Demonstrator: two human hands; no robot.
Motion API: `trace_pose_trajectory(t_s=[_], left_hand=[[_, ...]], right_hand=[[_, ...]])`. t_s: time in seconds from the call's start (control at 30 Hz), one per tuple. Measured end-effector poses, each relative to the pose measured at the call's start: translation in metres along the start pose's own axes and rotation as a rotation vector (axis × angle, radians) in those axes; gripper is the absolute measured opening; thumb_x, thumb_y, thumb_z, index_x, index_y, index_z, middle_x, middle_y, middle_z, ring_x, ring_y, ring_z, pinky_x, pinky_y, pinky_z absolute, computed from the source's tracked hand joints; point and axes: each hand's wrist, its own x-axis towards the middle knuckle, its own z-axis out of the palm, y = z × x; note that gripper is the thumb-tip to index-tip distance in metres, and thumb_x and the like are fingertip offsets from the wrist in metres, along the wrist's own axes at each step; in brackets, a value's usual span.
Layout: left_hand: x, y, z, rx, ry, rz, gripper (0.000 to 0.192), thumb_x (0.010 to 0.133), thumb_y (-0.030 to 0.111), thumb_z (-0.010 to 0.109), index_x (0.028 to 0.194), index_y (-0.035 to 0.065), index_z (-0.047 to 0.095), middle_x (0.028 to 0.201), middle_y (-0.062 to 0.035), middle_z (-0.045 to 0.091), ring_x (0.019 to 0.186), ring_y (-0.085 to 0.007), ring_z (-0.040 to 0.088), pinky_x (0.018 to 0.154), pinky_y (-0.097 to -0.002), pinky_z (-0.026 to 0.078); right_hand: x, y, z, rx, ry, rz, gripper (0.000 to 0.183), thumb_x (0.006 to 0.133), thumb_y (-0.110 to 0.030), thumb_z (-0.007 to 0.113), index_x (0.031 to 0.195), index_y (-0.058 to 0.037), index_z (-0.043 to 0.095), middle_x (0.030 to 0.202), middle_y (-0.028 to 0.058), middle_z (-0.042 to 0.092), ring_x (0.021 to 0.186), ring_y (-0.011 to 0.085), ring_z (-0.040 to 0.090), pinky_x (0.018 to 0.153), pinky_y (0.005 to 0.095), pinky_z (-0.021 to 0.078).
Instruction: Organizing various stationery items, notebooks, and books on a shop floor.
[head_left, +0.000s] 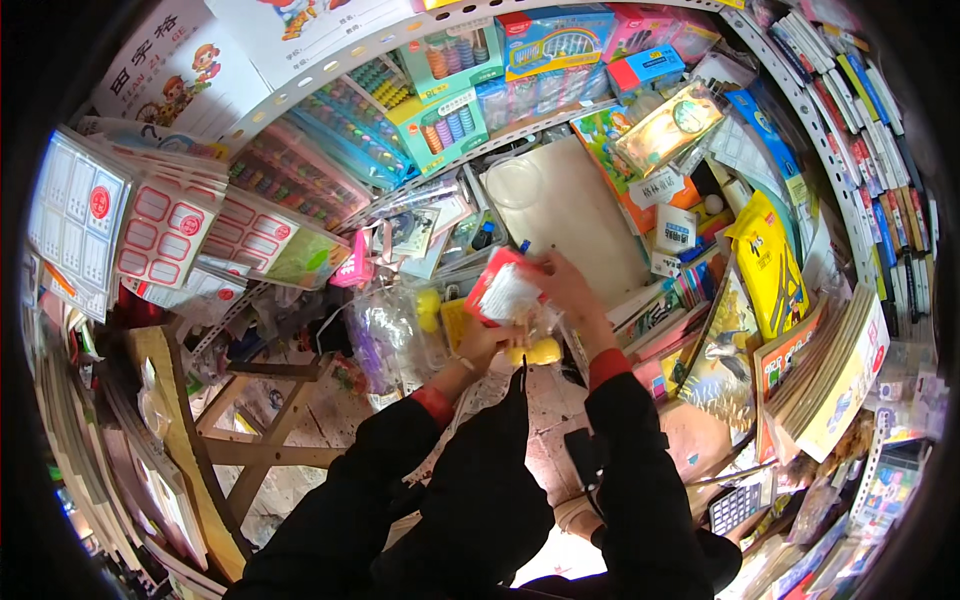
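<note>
A red packet with a white printed panel (508, 291) is held up in front of me, tilted. My right hand (567, 283) grips its right edge from above. Lower down, my left hand (484, 339) has its fingers at the packet's bottom edge, where something clear and shiny, perhaps plastic wrap, also shows. Just below the hands lies a yellow rounded object (541, 351), partly covered. Left of them stands a bundle of clear plastic packaging (390, 337) with purple inside. Beyond the packet is a flat beige board (574, 214) with a round clear lid (514, 182) on it.
Perforated metal shelf edges (517, 139) cross the far side, with boxed stationery (442, 131) above. Label sheets (161, 232) hang at left over a wooden frame (262, 454). Books (825, 382), a yellow packet (769, 262) and a calculator (739, 504) crowd the right.
</note>
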Motion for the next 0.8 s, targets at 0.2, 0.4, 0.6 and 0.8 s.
trace_pose_trajectory(t_s=[0.2,0.4,0.6,0.8], left_hand=[[-0.095,0.025,-0.025,-0.274,0.242,0.122,0.049,0.074,-0.003,0.063,0.120,0.0018,0.047,0.105,-0.0079,0.060,0.091,-0.0211,0.061,0.079,-0.0327,0.051],[-0.189,0.051,-0.074,-0.143,0.351,0.004,0.045,0.077,-0.009,0.056,0.120,0.0028,0.051,0.111,-0.0079,0.059,0.098,-0.0200,0.061,0.082,-0.0313,0.051],[-0.189,0.029,-0.095,-0.276,0.175,0.102,0.039,0.080,-0.008,0.056,0.117,0.0035,0.055,0.107,-0.0070,0.062,0.091,-0.0176,0.062,0.079,-0.0292,0.052],[-0.173,0.018,-0.108,-0.590,0.467,-0.005,0.034,0.087,0.004,0.054,0.121,0.0034,0.052,0.110,-0.0079,0.061,0.098,-0.0205,0.060,0.084,-0.0353,0.051]], right_hand=[[-0.038,-0.056,0.075,0.207,-0.318,-0.250,0.029,0.074,-0.011,0.075,0.094,-0.0051,0.054,0.084,-0.0009,0.055,0.079,0.0065,0.051,0.068,0.0233,0.0435],[-0.073,-0.079,0.128,0.396,-0.645,-0.188,0.032,0.083,-0.027,0.069,0.100,-0.0039,0.053,0.087,-0.0009,0.054,0.081,0.0073,0.049,0.071,0.0223,0.0408],[-0.069,-0.055,0.111,0.366,-0.488,-0.226,0.033,0.084,-0.026,0.067,0.105,-0.0037,0.055,0.092,0.0031,0.057,0.085,0.0110,0.053,0.075,0.0242,0.0430],[0.003,-0.028,0.039,-0.777,0.418,-0.526,0.033,0.074,-0.016,0.067,0.105,-0.0075,0.058,0.101,0.0116,0.056,0.091,0.0276,0.056,0.079,0.0352,0.0475]])
